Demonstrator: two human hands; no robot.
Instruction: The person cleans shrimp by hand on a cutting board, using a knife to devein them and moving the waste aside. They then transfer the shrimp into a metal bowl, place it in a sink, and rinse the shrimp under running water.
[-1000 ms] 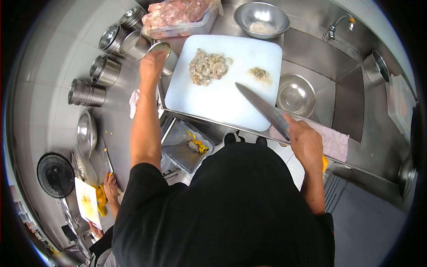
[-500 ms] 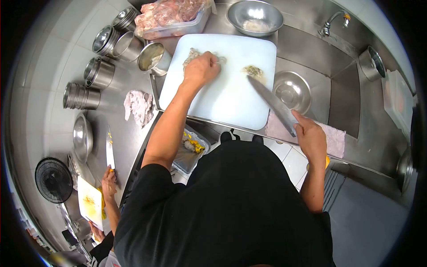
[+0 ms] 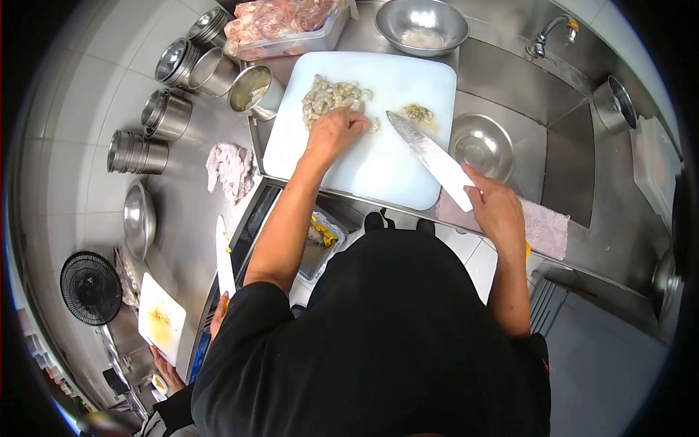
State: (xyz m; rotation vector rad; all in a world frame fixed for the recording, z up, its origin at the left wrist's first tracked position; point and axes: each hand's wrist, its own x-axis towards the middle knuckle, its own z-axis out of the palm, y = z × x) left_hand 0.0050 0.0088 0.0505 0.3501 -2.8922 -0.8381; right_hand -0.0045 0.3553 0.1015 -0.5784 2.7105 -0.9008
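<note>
Counter: steel worktop (image 3: 189, 211) with a sink (image 3: 561, 156) at its right end.
Cutting board: white cutting board (image 3: 364, 153) lying flat beside the sink.
Knife: chef's knife (image 3: 429, 156), blade angled over the board, tip near the shrimp.
Right hand: right hand (image 3: 495, 207) closed around the knife handle.
Left hand: left hand (image 3: 333, 132), fingers curled, pressing the pile's near edge.
Shrimp: pile of peeled shrimp (image 3: 331, 95) on the board's far left part.

The person wears a plain black short-sleeved shirt (image 3: 378, 342) that fills the lower middle of the view. Both forearms are bare from the sleeve hems down. The left hand (image 3: 336, 131) and right hand (image 3: 495, 207) wear no gloves, rings or watch.
</note>
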